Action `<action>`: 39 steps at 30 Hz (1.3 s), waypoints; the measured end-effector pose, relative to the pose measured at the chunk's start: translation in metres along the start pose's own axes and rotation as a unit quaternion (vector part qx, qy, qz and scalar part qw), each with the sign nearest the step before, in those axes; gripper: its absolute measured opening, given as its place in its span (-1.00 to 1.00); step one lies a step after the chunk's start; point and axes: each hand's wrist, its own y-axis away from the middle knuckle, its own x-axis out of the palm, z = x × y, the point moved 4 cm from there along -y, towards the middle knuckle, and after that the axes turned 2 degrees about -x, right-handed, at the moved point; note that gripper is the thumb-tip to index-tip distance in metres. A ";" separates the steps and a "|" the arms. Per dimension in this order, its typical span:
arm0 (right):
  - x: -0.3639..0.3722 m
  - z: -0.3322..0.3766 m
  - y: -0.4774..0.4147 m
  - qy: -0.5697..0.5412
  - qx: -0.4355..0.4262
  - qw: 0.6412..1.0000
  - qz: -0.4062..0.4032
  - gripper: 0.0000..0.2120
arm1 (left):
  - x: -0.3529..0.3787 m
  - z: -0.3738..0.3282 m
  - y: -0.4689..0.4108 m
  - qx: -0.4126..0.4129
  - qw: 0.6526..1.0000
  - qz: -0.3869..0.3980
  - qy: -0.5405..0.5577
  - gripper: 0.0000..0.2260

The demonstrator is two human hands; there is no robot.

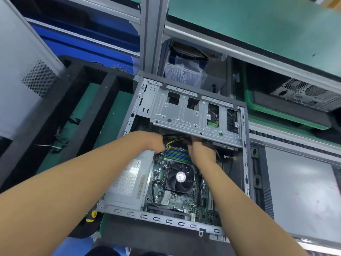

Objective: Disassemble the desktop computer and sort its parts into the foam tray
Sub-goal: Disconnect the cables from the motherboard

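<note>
The desktop computer [166, 221] lies open on its side at the centre of the view, its silver drive cage [184, 113] spanning the case at 12 o'clock. Inside it, a silver power supply [127, 183] fills the 9 o'clock side. The green motherboard [177, 202] takes up the rest, with a black cooler fan [180, 177] in its middle and blue and green memory slots [178, 155] just above the fan. Both bare forearms reach in from 6 o'clock. The left hand [150, 142] is bent down at a bundle of yellow and black wires [174, 138], its fingers curled (whether they pinch the wires I cannot tell). The right hand [202, 153] reaches under the lower edge of the drive cage, where its fingers are hidden, so their grip cannot be told. At 9 o'clock, just beside the case, lies the black foam tray [79, 100]. Its long compartments show the green table [114, 122] through their bottoms, and a few small black and white ties [55, 145] lie across one rib. A yellow-handled screwdriver [91, 216] pokes out at 7 o'clock. At 2 o'clock a green bin [258, 109] holds another computer chassis [304, 94], and a grey box [214, 74] at 12 o'clock holds clear plastic-wrapped items.
</note>
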 end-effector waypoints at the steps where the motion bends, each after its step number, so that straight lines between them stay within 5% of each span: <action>1: 0.001 0.001 0.002 0.024 -0.021 0.999 0.010 -0.68 | 0.000 0.000 0.000 0.002 1.000 0.005 0.005 -0.93; 5: -0.001 -0.006 0.006 -0.053 -0.062 0.996 0.028 -0.52 | -0.001 -0.002 0.002 0.008 1.000 0.005 0.010 -0.96; 9: 0.002 -0.019 0.016 -0.160 -0.020 0.987 -0.014 -0.66 | -0.003 -0.010 0.009 0.064 0.997 0.020 0.035 -0.49; 13: -0.005 -0.033 0.018 -0.102 0.066 0.990 -0.077 -0.70 | -0.005 -0.010 0.011 0.104 0.993 0.011 0.058 -0.64; 18: 0.004 -0.035 0.011 -0.138 0.091 0.985 -0.040 -0.58 | -0.003 -0.008 0.006 0.095 0.994 -0.010 0.047 -0.84; 23: 0.006 -0.038 0.003 -0.129 0.096 0.986 -0.034 -0.49 | -0.001 -0.008 0.005 0.118 0.992 0.002 0.054 -0.67; 33: 0.007 -0.038 -0.004 -0.210 0.105 0.972 0.006 -0.31 | 0.007 0.001 -0.008 0.084 0.987 0.026 0.133 -0.89; 39: 0.007 -0.037 -0.005 -0.207 0.096 0.974 0.006 -0.41 | 0.008 0.001 -0.010 0.075 0.988 0.031 0.131 -0.87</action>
